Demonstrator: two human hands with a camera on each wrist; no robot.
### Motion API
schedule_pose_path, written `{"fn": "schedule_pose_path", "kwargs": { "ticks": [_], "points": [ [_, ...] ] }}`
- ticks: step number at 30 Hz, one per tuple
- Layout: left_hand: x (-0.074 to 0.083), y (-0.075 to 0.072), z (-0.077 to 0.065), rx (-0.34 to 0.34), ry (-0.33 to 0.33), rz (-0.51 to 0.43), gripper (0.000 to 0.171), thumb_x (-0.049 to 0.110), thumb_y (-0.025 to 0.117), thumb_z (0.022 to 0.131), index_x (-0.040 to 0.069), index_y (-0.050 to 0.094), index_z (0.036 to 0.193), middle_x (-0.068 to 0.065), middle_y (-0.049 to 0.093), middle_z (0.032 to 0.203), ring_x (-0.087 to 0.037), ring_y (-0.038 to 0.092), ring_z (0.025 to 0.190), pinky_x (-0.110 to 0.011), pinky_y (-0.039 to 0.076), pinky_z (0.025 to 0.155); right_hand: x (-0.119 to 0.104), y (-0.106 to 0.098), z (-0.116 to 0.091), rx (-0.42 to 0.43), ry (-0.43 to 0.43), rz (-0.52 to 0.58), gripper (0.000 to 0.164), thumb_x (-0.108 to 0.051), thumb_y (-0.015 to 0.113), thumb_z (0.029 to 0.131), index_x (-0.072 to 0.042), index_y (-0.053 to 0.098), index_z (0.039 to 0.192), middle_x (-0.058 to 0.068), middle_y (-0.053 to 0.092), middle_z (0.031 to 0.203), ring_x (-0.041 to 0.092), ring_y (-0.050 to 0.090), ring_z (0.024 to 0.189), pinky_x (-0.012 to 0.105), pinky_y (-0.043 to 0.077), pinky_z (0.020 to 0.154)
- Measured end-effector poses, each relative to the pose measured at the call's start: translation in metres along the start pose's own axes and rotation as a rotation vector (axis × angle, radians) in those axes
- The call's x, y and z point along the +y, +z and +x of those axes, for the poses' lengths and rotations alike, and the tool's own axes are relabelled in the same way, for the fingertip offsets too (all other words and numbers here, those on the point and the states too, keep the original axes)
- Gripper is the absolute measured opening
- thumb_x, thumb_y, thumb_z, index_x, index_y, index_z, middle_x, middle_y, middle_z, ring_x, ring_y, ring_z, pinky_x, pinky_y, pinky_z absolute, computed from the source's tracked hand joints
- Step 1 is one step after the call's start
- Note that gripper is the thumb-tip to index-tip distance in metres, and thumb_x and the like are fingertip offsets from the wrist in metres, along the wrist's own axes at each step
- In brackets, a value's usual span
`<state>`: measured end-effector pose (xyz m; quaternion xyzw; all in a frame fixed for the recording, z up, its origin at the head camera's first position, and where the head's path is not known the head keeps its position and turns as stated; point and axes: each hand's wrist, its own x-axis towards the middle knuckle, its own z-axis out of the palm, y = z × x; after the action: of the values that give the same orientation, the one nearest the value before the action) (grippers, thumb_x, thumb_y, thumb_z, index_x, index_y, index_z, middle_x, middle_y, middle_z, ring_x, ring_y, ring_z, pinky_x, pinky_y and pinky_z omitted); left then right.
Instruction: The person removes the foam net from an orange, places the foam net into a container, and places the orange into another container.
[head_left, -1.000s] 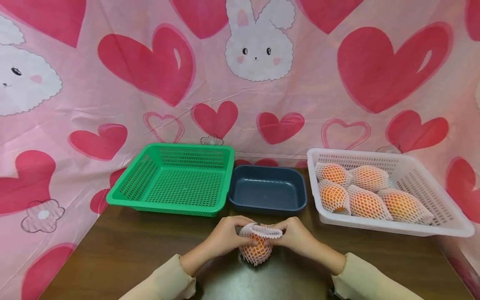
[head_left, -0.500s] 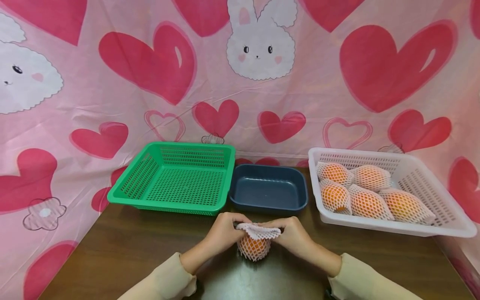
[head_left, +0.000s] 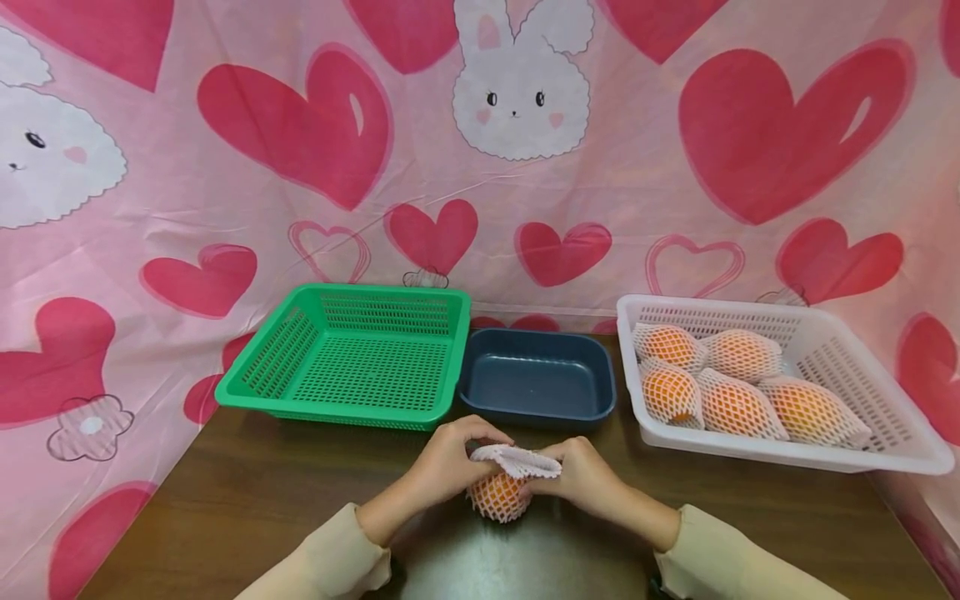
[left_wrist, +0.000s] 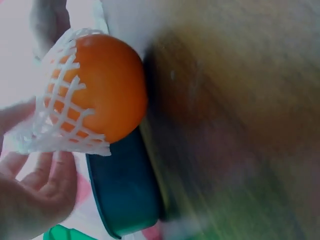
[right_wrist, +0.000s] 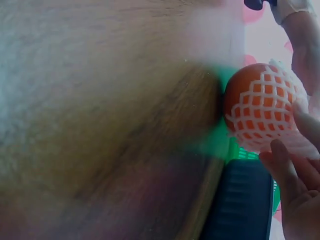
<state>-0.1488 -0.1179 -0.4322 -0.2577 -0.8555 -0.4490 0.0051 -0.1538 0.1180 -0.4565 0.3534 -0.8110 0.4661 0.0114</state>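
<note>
Pinching the white foam net (head_left: 517, 461) from opposite sides, my left hand (head_left: 450, 458) and right hand (head_left: 588, 475) steady the orange fruit (left_wrist: 112, 90) on the table (head_left: 225, 500). The net appears light, stretchy; the fruit, firm and probably slippery, best cupped round its middle. Beyond, a blue tray (head_left: 536, 387) obstructs straight ahead, between green basket (head_left: 330, 409) and white basket (head_left: 750, 451).

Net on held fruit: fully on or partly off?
Partly off. In the left wrist view, the foam net covers only part of the fruit; one side is bare.
</note>
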Motion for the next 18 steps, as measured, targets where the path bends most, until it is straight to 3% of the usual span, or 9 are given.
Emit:
{"fn": "schedule_pose_path", "kwargs": {
  "ticks": [4, 7, 13, 18],
  "points": [
    [-0.0007, -0.0026, 0.0001, -0.121, -0.043, 0.019, 0.042, 0.024, 0.091, 0.078, 0.010, 0.078, 0.115, -0.006, 0.070, 0.123, -0.022, 0.063, 0.115, -0.034, 0.052, 0.093, -0.0016, -0.0025, 0.0007, 0.034, -0.051, -0.042, 0.015, -0.008, 0.090, 0.074, -0.003, 0.081, 0.085, 0.002, 0.077, 0.083, -0.003, 0.064, 0.077, 0.018, 0.054, 0.063],
    [-0.0007, -0.0034, 0.0003, -0.166, -0.067, 0.013, 0.045, 0.028, 0.092, 0.076, 0.011, 0.078, 0.115, -0.001, 0.074, 0.116, -0.015, 0.066, 0.109, -0.029, 0.053, 0.091, -0.0013, -0.0046, 0.0016, 0.051, -0.079, -0.053, 0.016, -0.009, 0.090, 0.075, -0.003, 0.081, 0.086, 0.002, 0.077, 0.083, -0.002, 0.065, 0.076, 0.019, 0.054, 0.063],
    [0.0001, -0.0056, 0.0014, -0.083, -0.040, -0.007, 0.022, 0.008, 0.087, 0.079, 0.006, 0.082, 0.100, -0.001, 0.077, 0.100, -0.016, 0.070, 0.099, -0.029, 0.055, 0.086, 0.0014, -0.0050, 0.0036, -0.033, -0.078, -0.004, 0.036, -0.004, 0.088, 0.078, 0.003, 0.077, 0.111, 0.011, 0.076, 0.107, 0.011, 0.071, 0.098, 0.028, 0.058, 0.081],
    [-0.0012, -0.0059, 0.0005, -0.057, -0.041, 0.009, 0.014, 0.004, 0.085, 0.077, 0.007, 0.081, 0.090, 0.003, 0.075, 0.088, -0.009, 0.066, 0.083, -0.026, 0.054, 0.074, 0.0021, -0.0020, 0.0016, -0.057, -0.003, 0.070, 0.024, -0.005, 0.086, 0.081, 0.005, 0.076, 0.101, 0.010, 0.077, 0.096, 0.003, 0.067, 0.089, 0.029, 0.058, 0.076]
  ]
}}
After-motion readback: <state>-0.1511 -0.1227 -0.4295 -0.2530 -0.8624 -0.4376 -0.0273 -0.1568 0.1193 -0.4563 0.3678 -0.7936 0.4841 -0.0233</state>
